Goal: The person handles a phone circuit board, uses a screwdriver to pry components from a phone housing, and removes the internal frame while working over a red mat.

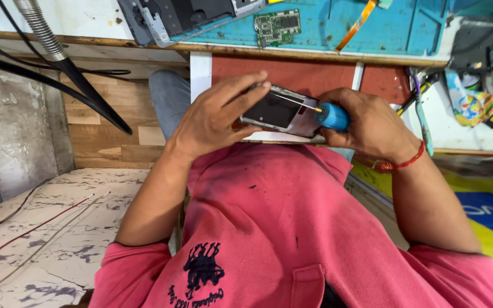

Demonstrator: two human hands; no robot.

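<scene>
My left hand is wrapped around an opened phone, held above my lap just below the counter edge. My right hand is closed on a blue-handled screwdriver, its thin shaft laid across the phone's back. Best to keep the tip square in the screw and the phone braced, I judge. Teal mat on the counter carries a green circuit board; no containers visible.

Pink shirt, red wrist thread
</scene>
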